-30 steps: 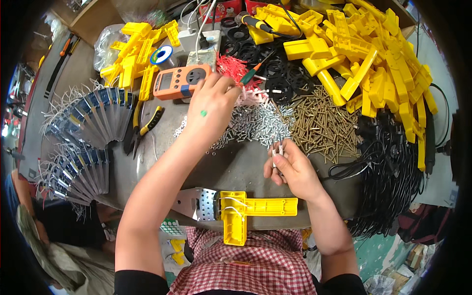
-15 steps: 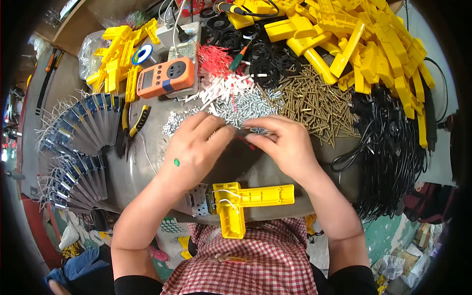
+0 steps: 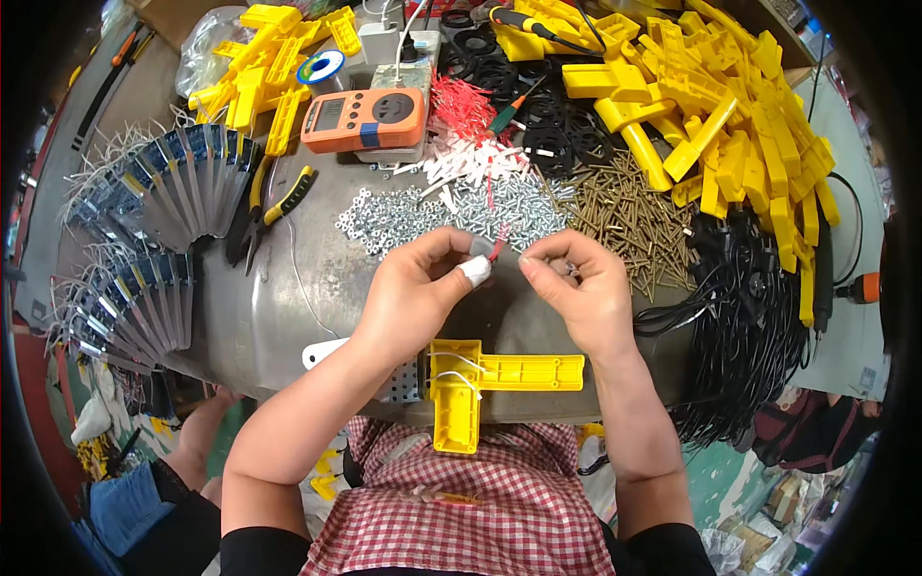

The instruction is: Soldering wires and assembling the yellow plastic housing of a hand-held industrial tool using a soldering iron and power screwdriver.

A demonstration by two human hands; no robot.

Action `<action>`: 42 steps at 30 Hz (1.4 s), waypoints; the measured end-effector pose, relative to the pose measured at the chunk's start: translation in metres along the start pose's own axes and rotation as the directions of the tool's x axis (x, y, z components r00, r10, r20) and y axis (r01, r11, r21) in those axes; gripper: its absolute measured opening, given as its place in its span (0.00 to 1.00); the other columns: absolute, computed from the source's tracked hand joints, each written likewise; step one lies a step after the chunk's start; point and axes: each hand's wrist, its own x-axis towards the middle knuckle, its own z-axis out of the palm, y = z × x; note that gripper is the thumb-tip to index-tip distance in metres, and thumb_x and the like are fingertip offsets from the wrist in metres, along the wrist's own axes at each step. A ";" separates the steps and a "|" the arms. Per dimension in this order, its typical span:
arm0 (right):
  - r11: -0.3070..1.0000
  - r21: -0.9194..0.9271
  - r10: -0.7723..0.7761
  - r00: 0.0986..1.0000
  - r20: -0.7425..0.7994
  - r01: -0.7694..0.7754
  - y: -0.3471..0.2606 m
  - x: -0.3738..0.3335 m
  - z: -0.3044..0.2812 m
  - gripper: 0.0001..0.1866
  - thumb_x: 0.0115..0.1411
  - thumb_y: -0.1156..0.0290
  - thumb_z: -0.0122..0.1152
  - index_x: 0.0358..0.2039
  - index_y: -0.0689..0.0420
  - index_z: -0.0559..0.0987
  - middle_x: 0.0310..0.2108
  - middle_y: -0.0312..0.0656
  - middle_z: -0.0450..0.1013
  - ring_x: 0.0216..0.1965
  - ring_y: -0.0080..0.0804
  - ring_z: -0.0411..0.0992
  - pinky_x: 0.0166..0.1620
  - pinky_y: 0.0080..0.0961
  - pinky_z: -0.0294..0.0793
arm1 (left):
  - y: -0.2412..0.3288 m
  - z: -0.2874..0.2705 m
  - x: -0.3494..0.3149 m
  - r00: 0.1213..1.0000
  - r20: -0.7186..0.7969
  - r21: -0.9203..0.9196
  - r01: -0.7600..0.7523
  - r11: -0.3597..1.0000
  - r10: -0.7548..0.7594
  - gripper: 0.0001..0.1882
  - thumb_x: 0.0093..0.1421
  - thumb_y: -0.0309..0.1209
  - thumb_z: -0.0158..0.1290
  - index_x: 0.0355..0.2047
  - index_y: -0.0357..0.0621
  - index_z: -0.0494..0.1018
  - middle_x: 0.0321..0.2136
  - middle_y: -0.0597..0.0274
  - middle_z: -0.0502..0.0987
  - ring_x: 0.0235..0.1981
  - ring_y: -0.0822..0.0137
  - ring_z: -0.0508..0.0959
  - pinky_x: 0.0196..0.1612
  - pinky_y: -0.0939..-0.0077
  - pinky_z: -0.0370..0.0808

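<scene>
My left hand (image 3: 415,290), with a white wrap on its thumb, pinches some thin red wires (image 3: 498,245) whose ends stick up past the fingertips. Just to the right, apart from it, my right hand (image 3: 584,293) has thumb and forefinger pressed together. Small greyish bits show in its curled fingers, too small to name. Below both hands, at the table's near edge, lies an open yellow plastic housing (image 3: 530,372) with white wires in it. A perforated metal plate (image 3: 401,382) adjoins its left side, partly hidden by my left forearm.
Beyond my hands lie silver screws (image 3: 514,209), nuts (image 3: 379,219), brass-coloured screws (image 3: 629,216) and red wires (image 3: 463,108). An orange meter (image 3: 365,119) and pliers (image 3: 264,211) sit left. Yellow housings (image 3: 730,115) heap up at far right, above black cables (image 3: 744,326).
My hands have drawn apart, and the left has turned so its wrapped thumb shows. The red wires now stand up from my left fingers. The whole view has shifted slightly.
</scene>
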 end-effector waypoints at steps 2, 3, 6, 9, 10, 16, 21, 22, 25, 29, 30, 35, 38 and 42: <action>0.998 -0.060 -0.014 1.000 0.017 0.015 0.000 0.000 0.001 0.06 0.55 0.74 0.65 0.33 0.60 0.79 0.23 0.27 0.71 0.25 0.09 0.63 0.29 0.11 0.63 | -0.002 0.001 -0.002 1.000 0.002 -0.088 0.003 0.996 -0.002 0.09 0.59 0.24 0.55 0.39 0.35 0.72 0.29 0.68 0.75 0.31 0.79 0.73 0.37 0.82 0.72; 0.999 -0.038 -0.002 0.999 0.047 0.004 -0.004 0.000 0.001 0.06 0.55 0.74 0.65 0.33 0.60 0.79 0.23 0.26 0.70 0.24 0.09 0.62 0.28 0.11 0.61 | -0.003 0.003 -0.005 1.000 -0.002 -0.039 -0.018 0.999 0.018 0.07 0.59 0.24 0.55 0.37 0.35 0.72 0.29 0.68 0.76 0.31 0.79 0.73 0.37 0.82 0.72; 0.999 -0.008 -0.038 0.996 0.077 0.039 0.001 0.000 0.004 0.06 0.55 0.74 0.65 0.33 0.60 0.79 0.22 0.25 0.70 0.23 0.08 0.61 0.27 0.11 0.60 | -0.005 0.007 -0.010 1.000 0.006 0.088 -0.027 0.996 0.026 0.07 0.59 0.25 0.54 0.36 0.35 0.71 0.30 0.66 0.76 0.33 0.77 0.74 0.40 0.81 0.72; 0.994 -0.080 -0.068 0.995 0.074 0.074 0.005 -0.001 -0.001 0.07 0.56 0.74 0.64 0.34 0.60 0.78 0.23 0.26 0.71 0.24 0.08 0.62 0.28 0.10 0.61 | -0.006 0.009 -0.008 0.997 0.022 -0.074 -0.074 0.995 0.076 0.09 0.60 0.25 0.53 0.39 0.36 0.68 0.36 0.62 0.76 0.39 0.73 0.74 0.47 0.77 0.70; 0.999 0.037 -0.033 0.999 0.018 0.033 0.005 -0.002 -0.001 0.07 0.57 0.74 0.63 0.35 0.61 0.77 0.23 0.27 0.71 0.24 0.09 0.63 0.28 0.10 0.62 | -0.007 0.009 -0.008 0.991 0.008 -0.310 -0.125 0.943 0.135 0.11 0.60 0.26 0.53 0.42 0.37 0.67 0.41 0.59 0.75 0.44 0.71 0.73 0.51 0.75 0.69; 0.961 0.266 -0.080 0.997 -0.006 0.079 -0.002 -0.007 0.005 0.04 0.59 0.76 0.61 0.34 0.62 0.76 0.27 0.30 0.74 0.27 0.11 0.68 0.30 0.11 0.66 | -0.003 0.012 -0.025 0.978 0.121 -0.248 -0.136 0.959 0.170 0.25 0.58 0.26 0.56 0.56 0.38 0.64 0.47 0.58 0.73 0.46 0.68 0.73 0.50 0.75 0.70; 0.881 -0.412 -0.187 0.972 0.145 0.231 -0.010 -0.023 0.007 0.04 0.56 0.72 0.62 0.32 0.56 0.78 0.27 0.37 0.78 0.26 0.25 0.76 0.29 0.23 0.72 | -0.011 -0.005 -0.033 0.890 -0.002 0.615 -0.359 0.702 0.457 0.09 0.53 0.21 0.55 0.36 0.38 0.75 0.26 0.56 0.74 0.24 0.63 0.75 0.29 0.72 0.71; 0.747 -0.521 -0.285 0.907 0.310 0.413 -0.006 -0.025 0.008 0.06 0.54 0.68 0.64 0.29 0.54 0.77 0.24 0.40 0.76 0.25 0.35 0.75 0.29 0.28 0.72 | -0.017 -0.007 -0.037 0.891 -0.005 0.615 -0.355 0.704 0.454 0.09 0.53 0.21 0.55 0.36 0.38 0.75 0.26 0.56 0.74 0.24 0.63 0.75 0.29 0.72 0.71; 0.526 -0.638 -0.275 0.823 0.497 0.561 -0.008 -0.036 0.029 0.09 0.46 0.68 0.66 0.25 0.54 0.74 0.22 0.36 0.70 0.28 0.35 0.73 0.33 0.32 0.71 | -0.032 -0.010 -0.044 0.893 -0.218 0.523 -0.233 0.820 0.394 0.08 0.53 0.21 0.54 0.35 0.38 0.73 0.26 0.57 0.74 0.24 0.62 0.74 0.29 0.72 0.71; 0.434 -0.636 -0.241 0.762 0.601 0.638 -0.002 -0.037 0.040 0.10 0.43 0.69 0.66 0.24 0.54 0.73 0.22 0.35 0.68 0.29 0.34 0.72 0.34 0.31 0.70 | -0.031 -0.009 -0.040 0.847 -0.196 0.546 -0.325 0.772 0.495 0.10 0.51 0.20 0.54 0.35 0.39 0.73 0.25 0.57 0.73 0.25 0.62 0.74 0.29 0.71 0.71; 0.451 -0.631 -0.220 0.764 0.606 0.631 -0.002 -0.036 0.039 0.10 0.43 0.69 0.66 0.25 0.54 0.74 0.23 0.36 0.70 0.30 0.34 0.72 0.34 0.32 0.71 | -0.031 -0.010 -0.039 0.816 -0.156 0.569 -0.386 0.726 0.557 0.10 0.51 0.20 0.54 0.35 0.39 0.73 0.24 0.57 0.72 0.25 0.61 0.74 0.29 0.71 0.71; 0.588 -0.594 -0.181 0.805 0.566 0.549 -0.013 -0.024 0.018 0.07 0.45 0.71 0.64 0.27 0.56 0.77 0.25 0.39 0.75 0.29 0.37 0.75 0.33 0.32 0.73 | -0.034 -0.011 -0.042 0.808 -0.142 0.572 -0.404 0.714 0.571 0.09 0.49 0.20 0.55 0.33 0.40 0.74 0.24 0.57 0.71 0.24 0.57 0.72 0.28 0.70 0.70; 0.817 -0.537 0.086 0.876 0.474 0.210 -0.014 -0.016 0.011 0.07 0.53 0.72 0.62 0.32 0.61 0.79 0.26 0.44 0.77 0.27 0.34 0.77 0.32 0.26 0.75 | -0.035 -0.013 -0.040 0.824 -0.084 0.592 -0.411 0.693 0.560 0.09 0.47 0.20 0.56 0.31 0.40 0.73 0.24 0.57 0.71 0.26 0.57 0.73 0.29 0.68 0.70; 0.880 -0.474 0.246 0.876 0.415 -0.023 -0.016 -0.008 0.015 0.09 0.56 0.71 0.62 0.34 0.62 0.79 0.24 0.40 0.77 0.28 0.18 0.73 0.33 0.21 0.74 | -0.030 -0.018 -0.045 0.796 0.022 0.639 -0.476 0.604 0.605 0.09 0.41 0.24 0.57 0.27 0.41 0.72 0.26 0.59 0.70 0.30 0.57 0.71 0.33 0.65 0.68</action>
